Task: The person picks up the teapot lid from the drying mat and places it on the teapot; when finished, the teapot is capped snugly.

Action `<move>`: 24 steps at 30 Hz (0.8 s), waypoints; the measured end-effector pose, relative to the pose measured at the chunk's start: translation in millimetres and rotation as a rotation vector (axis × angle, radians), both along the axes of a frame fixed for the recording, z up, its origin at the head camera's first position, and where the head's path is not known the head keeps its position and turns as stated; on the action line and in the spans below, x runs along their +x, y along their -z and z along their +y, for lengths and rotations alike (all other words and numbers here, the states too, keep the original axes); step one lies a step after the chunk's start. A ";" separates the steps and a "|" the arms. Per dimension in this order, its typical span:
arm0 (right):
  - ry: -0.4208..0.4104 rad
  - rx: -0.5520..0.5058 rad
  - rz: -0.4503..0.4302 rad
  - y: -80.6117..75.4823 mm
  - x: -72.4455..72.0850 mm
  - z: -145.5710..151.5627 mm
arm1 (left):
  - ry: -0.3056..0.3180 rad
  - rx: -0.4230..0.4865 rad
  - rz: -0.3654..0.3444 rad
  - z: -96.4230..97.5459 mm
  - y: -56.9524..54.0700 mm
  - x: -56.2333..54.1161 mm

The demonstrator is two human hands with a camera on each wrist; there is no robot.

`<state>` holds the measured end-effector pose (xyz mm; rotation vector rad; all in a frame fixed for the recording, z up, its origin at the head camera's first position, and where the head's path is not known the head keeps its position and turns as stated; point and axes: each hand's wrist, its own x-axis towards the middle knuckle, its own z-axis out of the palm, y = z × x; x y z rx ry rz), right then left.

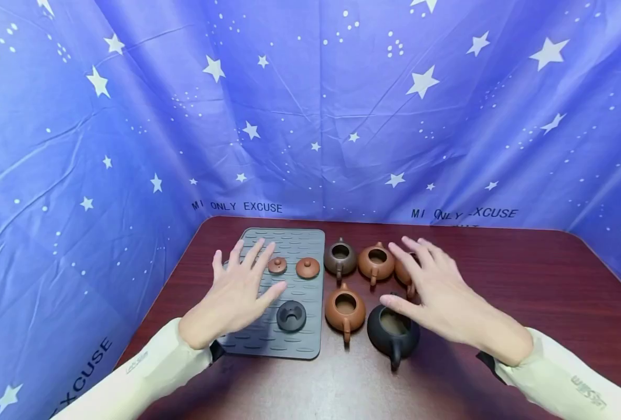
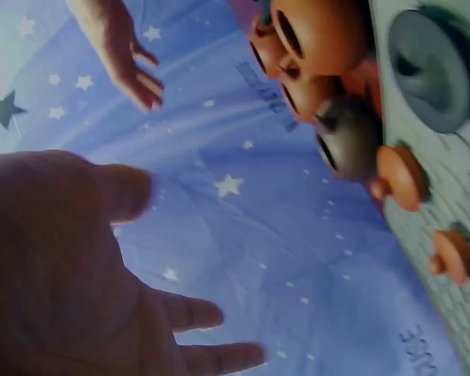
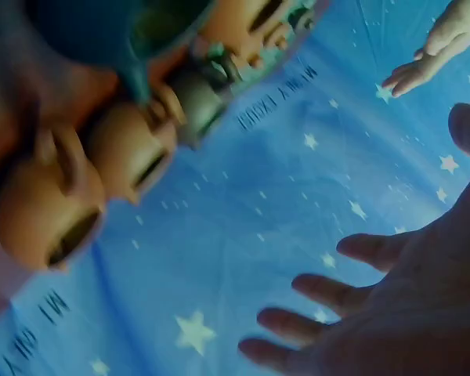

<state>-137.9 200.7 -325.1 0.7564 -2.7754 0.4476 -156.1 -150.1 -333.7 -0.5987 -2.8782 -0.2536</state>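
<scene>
1. Hanging behind everything, a blue curtain (image 1: 315, 116) printed with white stars runs from 9 through 12 to 3 o'clock.
2. Below it lies a dark red table (image 1: 525, 262).
3. At the table's 9 o'clock side is a grey mat (image 1: 306, 295).
4. 2 pale sleeves (image 1: 155, 364) come in from 7 and 5 o'clock.
5. The right hand (image 1: 441, 291), at 2 o'clock from the black pot, has its fingers apart and holds nothing; the right wrist view shows a gap to the pots.
6. The left hand (image 1: 234, 294) is over the mat, fingers spread, holding nothing, apart from the lids.
7. 5 pots stand at the mat's 3 o'clock side, uncovered: the black pot (image 1: 381, 335); at its 10 o'clock the front orange pot (image 1: 333, 315); at 12 o'clock from that, the brown pot (image 1: 331, 266); then, toward 3 o'clock, the middle orange pot (image 1: 365, 267) and the end orange pot (image 1: 403, 274), partly hidden by fingers.
8. 3 lids rest on the mat: the black lid (image 1: 291, 322), at 4 o'clock from the left hand; the larger orange lid (image 1: 307, 270), near 12 o'clock from it; and the smaller orange lid (image 1: 277, 268), just beside that at 9 o'clock.
</scene>
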 end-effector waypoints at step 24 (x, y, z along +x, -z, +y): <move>-0.288 -0.029 -0.191 73.2 -27.3 -31.0 | 0.047 -0.022 0.064 -57.4 69.2 -7.5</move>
